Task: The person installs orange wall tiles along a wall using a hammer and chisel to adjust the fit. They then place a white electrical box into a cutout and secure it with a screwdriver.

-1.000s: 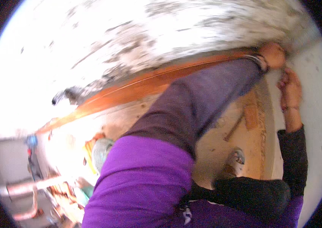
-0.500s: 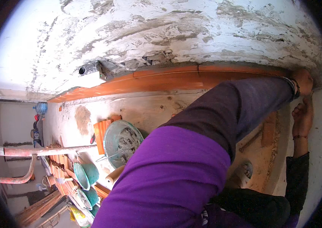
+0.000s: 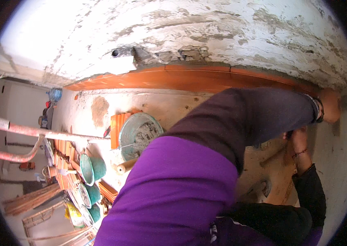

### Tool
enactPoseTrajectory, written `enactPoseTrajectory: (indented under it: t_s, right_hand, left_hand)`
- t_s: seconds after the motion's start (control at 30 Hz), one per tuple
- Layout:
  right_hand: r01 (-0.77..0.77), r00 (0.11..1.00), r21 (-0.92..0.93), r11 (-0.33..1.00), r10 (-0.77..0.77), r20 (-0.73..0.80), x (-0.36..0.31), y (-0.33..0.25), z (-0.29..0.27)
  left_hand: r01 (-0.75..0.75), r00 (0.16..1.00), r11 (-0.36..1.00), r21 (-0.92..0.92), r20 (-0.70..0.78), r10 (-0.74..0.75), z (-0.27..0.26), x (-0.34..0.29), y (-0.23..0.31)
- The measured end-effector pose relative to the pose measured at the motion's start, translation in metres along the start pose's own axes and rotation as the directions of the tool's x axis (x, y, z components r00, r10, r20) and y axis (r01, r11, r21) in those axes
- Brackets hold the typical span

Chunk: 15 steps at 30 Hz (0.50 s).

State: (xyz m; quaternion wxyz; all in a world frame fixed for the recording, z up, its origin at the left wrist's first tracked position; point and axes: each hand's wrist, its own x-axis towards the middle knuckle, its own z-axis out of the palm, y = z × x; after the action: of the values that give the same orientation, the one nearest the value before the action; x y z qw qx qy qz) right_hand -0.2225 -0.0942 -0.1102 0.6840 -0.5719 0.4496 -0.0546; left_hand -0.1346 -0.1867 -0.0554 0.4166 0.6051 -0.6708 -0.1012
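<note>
My left hand (image 3: 329, 106), with bracelets at its wrist, is against the wall corner at the right end of a row of orange clay bricks or tiles (image 3: 190, 77). Its fingers are turned away and hidden. A thin string runs along the row's face. Below and nearer to me, my right hand (image 3: 299, 141) is closed around a small dark thing (image 3: 289, 134), mostly covered by the fingers. My left arm, in a purple and dark sleeve, crosses the middle and hides part of the row and floor.
A green tub (image 3: 127, 133) of grey mortar stands beside stacked orange pieces (image 3: 116, 128). A red-and-white metal pipe frame (image 3: 54, 133), green buckets (image 3: 93, 168) and planks (image 3: 34, 201) are at left. A white box (image 3: 123, 65) sits in the rough plastered wall (image 3: 222, 33).
My left hand has moved slightly down and toward me. My right hand has drawn left, away from the corner, and now shows a dark thing in its fingers. The view has shifted a little.
</note>
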Motion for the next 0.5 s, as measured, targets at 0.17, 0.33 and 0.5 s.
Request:
enactPoseTrajectory:
  t_s: [0.17, 0.33, 0.5]
  right_hand:
    - [0.343, 0.912, -0.236, 0.909, -0.262, 0.316, -0.023, -0.035, 0.060]
    - [0.486, 0.693, -0.087, 0.870, -0.323, 0.645, -0.053, -0.095, 0.118]
    - [0.516, -0.095, 0.393, 0.762, -0.404, 0.910, -0.072, -0.140, 0.119]
  left_hand:
    - [0.045, 0.994, 0.993, -0.106, 0.102, -0.034, -0.160, -0.094, 0.096]
    - [0.055, 0.876, 0.993, -0.109, 0.482, 0.005, -0.275, -0.195, 0.133]
    - [0.497, 0.633, 0.864, 0.078, 0.649, -0.422, -0.356, -0.266, 0.173]
